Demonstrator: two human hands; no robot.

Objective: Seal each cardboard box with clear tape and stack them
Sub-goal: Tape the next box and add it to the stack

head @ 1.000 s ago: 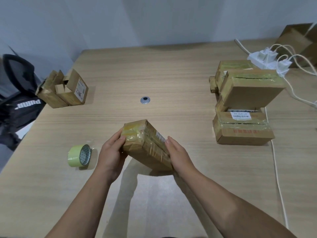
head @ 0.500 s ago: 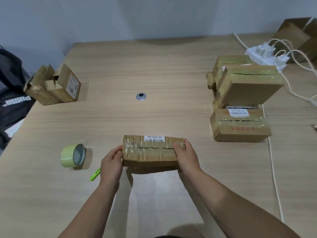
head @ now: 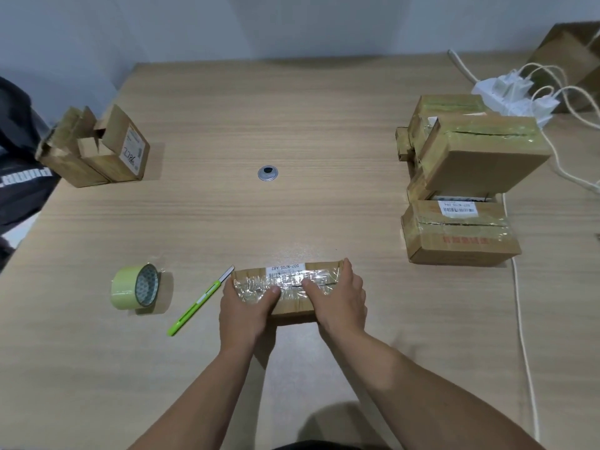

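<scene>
A small cardboard box (head: 287,273) with shiny clear tape over its top seam and a white label lies flat on the wooden table (head: 292,125), near the front edge. My left hand (head: 243,308) holds its left end and my right hand (head: 341,300) holds its right end; both thumbs lie on the taped top. A roll of pale green tape (head: 134,287) stands on edge to the left. At the right stands a pile of taped boxes: an upper box (head: 480,157) sits tilted above a lower one (head: 461,238).
A green utility knife (head: 198,303) lies between the tape roll and the box. Two open boxes (head: 97,151) sit at the far left, with a black bag (head: 19,177) beyond the table edge. A white power strip (head: 513,95) and cable (head: 522,319) run along the right side. A metal grommet (head: 268,173) is at mid-table.
The box was held up tilted between both hands, then turned level and set down flat on the table. My thumbs now lie on its taped top. The knife has come into view.
</scene>
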